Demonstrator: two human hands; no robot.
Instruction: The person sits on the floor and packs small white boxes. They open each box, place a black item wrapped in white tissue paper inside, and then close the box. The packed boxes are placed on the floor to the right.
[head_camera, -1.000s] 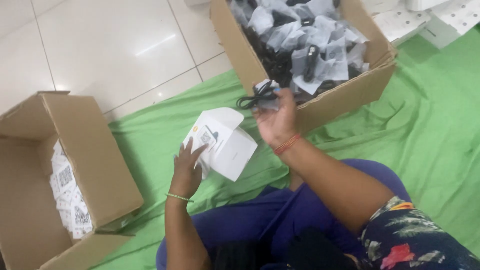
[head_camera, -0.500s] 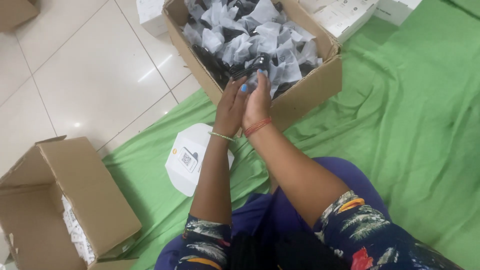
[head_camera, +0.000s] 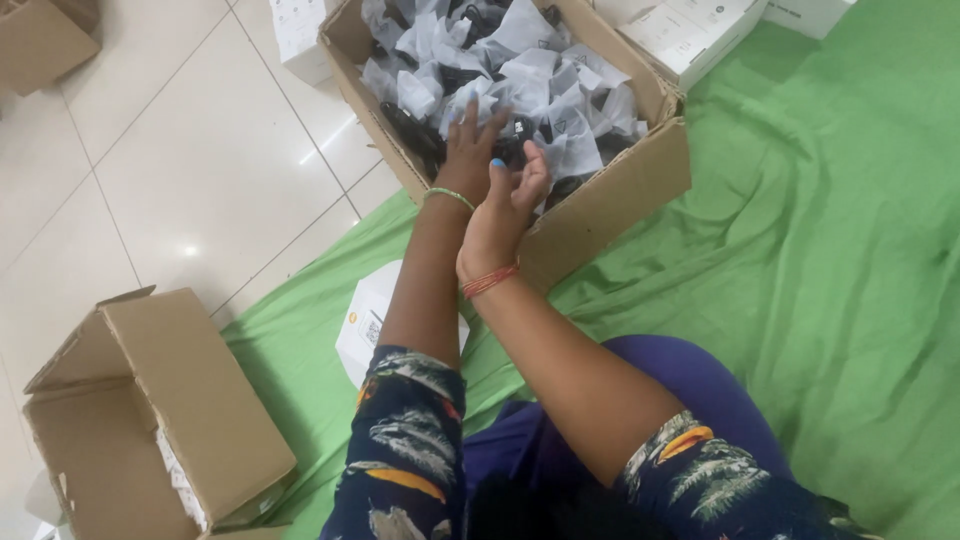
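Both hands now reach farther into the cardboard box (head_camera: 610, 190) than half a second ago. Left hand (head_camera: 470, 150) lies fingers spread on the bagged black items (head_camera: 520, 70). Right hand (head_camera: 505, 205) hovers at the near wall, fingers loosely apart, empty (earlier raised together). White carton (head_camera: 365, 315) stays on the green cloth (head_camera: 800, 250), nearer the body than the box.
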